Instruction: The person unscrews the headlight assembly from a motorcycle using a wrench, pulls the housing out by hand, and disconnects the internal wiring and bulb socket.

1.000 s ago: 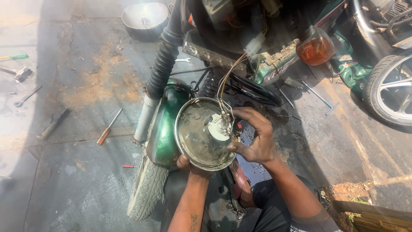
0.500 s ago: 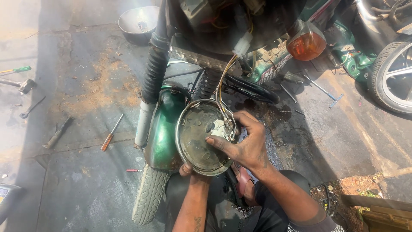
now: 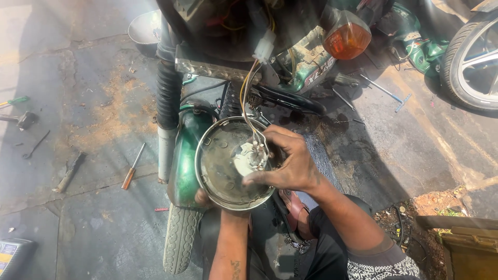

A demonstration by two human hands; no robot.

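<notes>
I look down at the front of a green motorcycle. My left hand (image 3: 203, 197) holds a round, dusty metal headlight unit (image 3: 220, 163) from below, back side up, over the green front fender (image 3: 185, 155). My right hand (image 3: 288, 163) grips the white bulb socket (image 3: 250, 158) at the centre of the unit, fingers curled over its right rim. Yellow and white wires (image 3: 248, 98) run from the socket up to a white connector (image 3: 264, 46) under the headlight housing. The front tyre (image 3: 180, 241) shows below the fender.
An orange turn signal (image 3: 346, 39) hangs at upper right. On the concrete floor lie a screwdriver (image 3: 133, 167), a hammer (image 3: 18, 120), a metal bowl (image 3: 144, 28) and a long T-handled tool (image 3: 385, 91). Another wheel (image 3: 469, 57) stands at far right.
My view has tilted so the motorcycle sits higher in the picture. My right hand has shifted lower on the unit's right rim, still at the socket; my left hand keeps holding the unit.
</notes>
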